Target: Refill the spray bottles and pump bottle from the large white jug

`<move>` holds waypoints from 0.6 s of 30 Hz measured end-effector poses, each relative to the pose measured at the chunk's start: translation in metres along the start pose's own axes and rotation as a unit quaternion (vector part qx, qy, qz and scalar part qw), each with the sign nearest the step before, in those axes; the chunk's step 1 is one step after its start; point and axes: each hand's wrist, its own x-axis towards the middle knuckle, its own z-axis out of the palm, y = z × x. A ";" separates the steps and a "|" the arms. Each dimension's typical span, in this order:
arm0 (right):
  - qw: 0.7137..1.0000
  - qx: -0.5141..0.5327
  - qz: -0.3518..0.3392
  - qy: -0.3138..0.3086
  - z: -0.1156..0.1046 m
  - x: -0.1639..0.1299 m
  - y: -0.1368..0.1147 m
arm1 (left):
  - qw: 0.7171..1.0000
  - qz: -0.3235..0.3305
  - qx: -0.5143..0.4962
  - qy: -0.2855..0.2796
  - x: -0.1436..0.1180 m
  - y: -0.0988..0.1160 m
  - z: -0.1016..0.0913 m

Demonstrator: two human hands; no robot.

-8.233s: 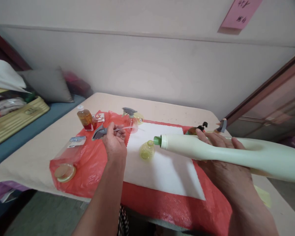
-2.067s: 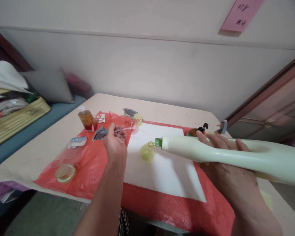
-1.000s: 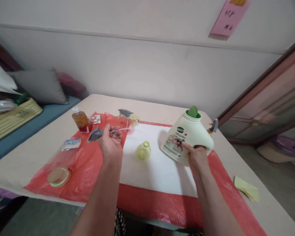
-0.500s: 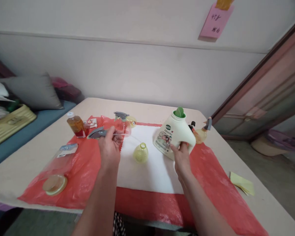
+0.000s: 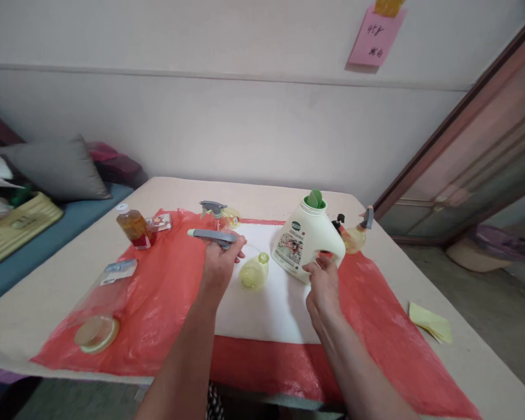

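Observation:
My left hand (image 5: 221, 265) is closed on a grey trigger spray head (image 5: 214, 235), its nozzle pointing left. Its thin clear tube shows faintly to the right, over a small, clear yellow bottle (image 5: 254, 273). That bottle has no top on it and leans with its neck to the right, on a white sheet (image 5: 262, 318). On the sheet's right side stands a big cream jug (image 5: 291, 248) with a green spout in its mouth. My right hand (image 5: 324, 283) is at the jug's handle, fingers loosely bent and off the grip; whether they touch the jug is unclear.
Red plastic (image 5: 170, 291) lies under the sheet. Behind are a spray bottle (image 5: 216, 213) and, at right, another spray bottle (image 5: 356, 236). An amber bottle (image 5: 133, 226) and a round lidded tub (image 5: 97, 333) are at left. Yellow paper (image 5: 431, 322) lies right.
My left hand has moved right with the spray head, which has turned. The yellow bottle has tipped to the right. My right hand's fingers have come off the jug's handle.

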 end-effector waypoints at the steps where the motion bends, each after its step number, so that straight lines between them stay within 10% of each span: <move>1: 1.000 -0.001 -0.001 0.002 0.001 -0.001 0.001 | 1.000 0.005 0.013 -0.013 -0.001 0.001 0.001; 8: 1.000 0.016 -0.004 0.000 0.010 -0.024 -0.004 | 0.996 0.044 0.081 -0.017 -0.007 0.003 0.002; 18: 0.989 0.004 0.056 -0.135 0.027 -0.053 -0.002 | 0.957 0.035 0.231 -0.173 -0.007 -0.021 0.002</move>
